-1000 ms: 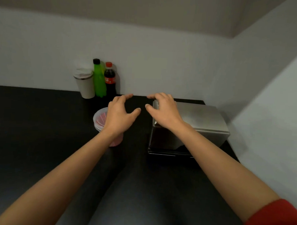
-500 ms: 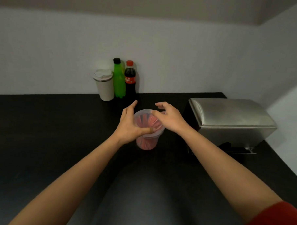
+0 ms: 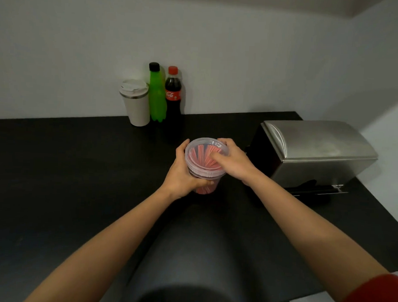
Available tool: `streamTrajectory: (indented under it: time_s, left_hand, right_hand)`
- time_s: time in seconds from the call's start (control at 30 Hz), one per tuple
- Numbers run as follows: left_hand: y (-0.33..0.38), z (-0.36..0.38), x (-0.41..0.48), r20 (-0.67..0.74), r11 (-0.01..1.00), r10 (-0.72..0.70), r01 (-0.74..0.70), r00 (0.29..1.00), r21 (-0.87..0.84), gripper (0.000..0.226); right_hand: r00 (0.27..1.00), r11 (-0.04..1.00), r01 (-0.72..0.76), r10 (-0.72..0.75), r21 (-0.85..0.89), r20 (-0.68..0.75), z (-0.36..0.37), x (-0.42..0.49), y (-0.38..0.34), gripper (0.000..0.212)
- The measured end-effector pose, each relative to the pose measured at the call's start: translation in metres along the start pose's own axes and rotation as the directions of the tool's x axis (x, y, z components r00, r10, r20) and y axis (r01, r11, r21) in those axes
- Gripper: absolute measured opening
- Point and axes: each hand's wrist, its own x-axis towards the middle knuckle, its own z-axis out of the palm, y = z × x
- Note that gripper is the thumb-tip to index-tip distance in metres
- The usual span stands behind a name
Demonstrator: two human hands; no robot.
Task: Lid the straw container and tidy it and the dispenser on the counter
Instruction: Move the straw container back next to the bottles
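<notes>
A clear plastic straw container (image 3: pixel 202 167) full of red straws stands mid-counter, with a clear lid (image 3: pixel 199 151) on its top. My left hand (image 3: pixel 182 175) wraps the container's left side and lower wall. My right hand (image 3: pixel 233 162) grips the lid's right rim, thumb on top of the lid. The steel dispenser (image 3: pixel 316 153) sits to the right on the black counter (image 3: pixel 66 179), apart from both hands.
At the back wall stand a white lidded tumbler (image 3: pixel 136 102), a green bottle (image 3: pixel 156 93) and a cola bottle (image 3: pixel 173 92). White walls close the back and the right side. The counter's front edge runs at the lower right.
Both hands moved from near the dispenser to the container and closed on it. The lid now sits on top, and the view has shifted left.
</notes>
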Motion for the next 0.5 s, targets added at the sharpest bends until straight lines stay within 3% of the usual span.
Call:
streamTrajectory:
  time_s: [0.27,0.5]
  left_hand:
    - [-0.005,-0.001,0.018,-0.074,0.998,0.057,-0.056,0.996,0.015,0.115]
    - [-0.006,-0.001,0.046,-0.17,0.997,0.072,-0.07,0.983,0.018,0.116]
  right_hand:
    - [0.995,0.99,0.0,0.014,0.139,-0.098,0.006,0.009,0.005,0.056]
    - [0.995,0.95,-0.03,0.059,0.31,-0.084,0.01,0.021,0.013,0.079]
